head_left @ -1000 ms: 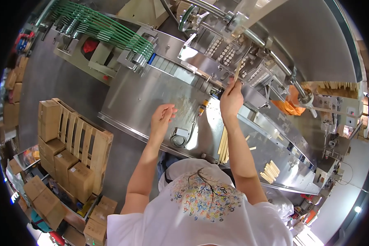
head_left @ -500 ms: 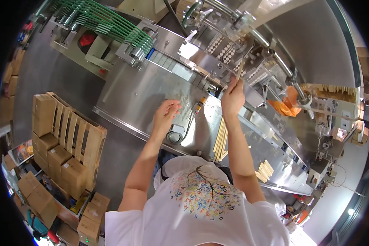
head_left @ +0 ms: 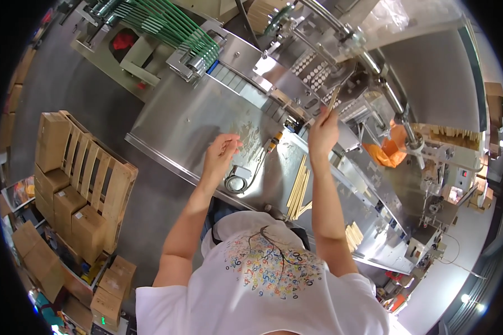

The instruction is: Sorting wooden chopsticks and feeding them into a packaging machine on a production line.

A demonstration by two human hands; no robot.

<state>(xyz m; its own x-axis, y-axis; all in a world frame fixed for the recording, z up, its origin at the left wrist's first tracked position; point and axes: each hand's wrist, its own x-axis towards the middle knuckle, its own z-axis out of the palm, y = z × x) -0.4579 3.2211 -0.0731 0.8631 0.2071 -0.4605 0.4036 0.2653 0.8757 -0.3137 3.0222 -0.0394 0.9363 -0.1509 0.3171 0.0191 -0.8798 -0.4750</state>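
Machine table [head_left: 207,111]: brushed steel, smooth, dull sheen with glare patches. Sticks [head_left: 297,187] on it: pale bare wood, matt. Pallet [head_left: 103,178]: rough unfinished wood. Boxes [head_left: 67,206]: brown matt cardboard. Belts [head_left: 167,25]: green, glossy, plastic-looking. Shirt [head_left: 268,285]: white cloth.

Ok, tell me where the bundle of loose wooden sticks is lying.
In the head view the wooden sticks lie on the steel machine top, just below the right hand and right of the coiled cable.
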